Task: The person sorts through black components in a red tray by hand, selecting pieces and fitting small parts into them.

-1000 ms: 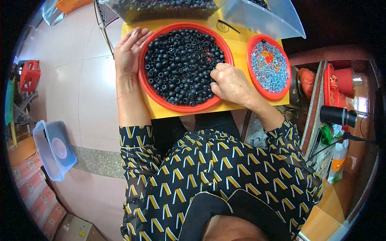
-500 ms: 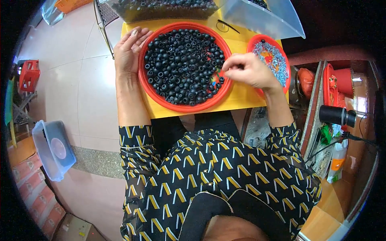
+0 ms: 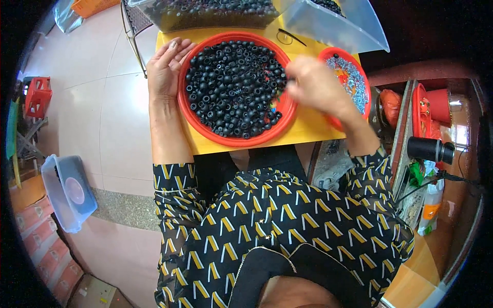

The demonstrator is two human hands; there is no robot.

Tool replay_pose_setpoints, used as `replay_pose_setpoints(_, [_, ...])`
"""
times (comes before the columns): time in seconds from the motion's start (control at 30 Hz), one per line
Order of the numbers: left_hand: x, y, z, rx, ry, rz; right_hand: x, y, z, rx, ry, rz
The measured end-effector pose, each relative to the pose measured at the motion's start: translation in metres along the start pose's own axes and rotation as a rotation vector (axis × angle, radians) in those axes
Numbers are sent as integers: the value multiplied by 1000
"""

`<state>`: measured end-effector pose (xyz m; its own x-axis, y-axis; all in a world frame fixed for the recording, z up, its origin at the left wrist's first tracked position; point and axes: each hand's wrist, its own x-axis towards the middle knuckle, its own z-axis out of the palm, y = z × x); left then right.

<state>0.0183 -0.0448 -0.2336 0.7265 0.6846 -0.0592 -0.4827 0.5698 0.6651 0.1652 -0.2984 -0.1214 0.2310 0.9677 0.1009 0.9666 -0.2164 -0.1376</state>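
A round red tray [image 3: 233, 142] full of small black hollow caps [image 3: 226, 87] lies in front of me on a yellow tabletop. My left hand [image 3: 165, 66] is turned palm up against the tray's left rim, its fingers loosely apart, with nothing visible in it. Over the right rim, my right hand [image 3: 319, 84] is blurred by motion with its fingers curled closed; whatever they hold is too smeared to make out. Just beyond that hand sits a smaller red tray [image 3: 365, 77] of thin silvery metal pieces [image 3: 354, 77], partly covered by the hand.
Behind the trays stand a clear bin [image 3: 210, 20] of black pieces and a tilted translucent bin [image 3: 339, 28]. Glasses [image 3: 290, 37] rest on the tabletop [image 3: 215, 147]. A blue plastic tub [image 3: 69, 192] is on the floor at left. Shelves with a black cylinder [image 3: 430, 149] flank the right.
My right hand has risen slightly away from the tray's contents and moved a little right and up. The large tray has shifted slightly toward me. My left hand stays about where it was.
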Motion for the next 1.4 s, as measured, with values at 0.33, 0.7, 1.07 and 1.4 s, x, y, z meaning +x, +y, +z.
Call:
replay_pose_setpoints(0.33, [-1,6,16,7,-19,12,43,82,-102,-369,484,-168])
replay_pose_setpoints(0.7, [-2,2,8,-13,-28,19,-26,-33,28,234,-5,-173])
replay_pose_setpoints(1.07, [-2,1,5,-21,-15,15,-26,-45,44,44,-101,3])
replay_pose_setpoints(1.4, [-4,2,6,-2,-6,18,-23,-45,39,1,-106,-29])
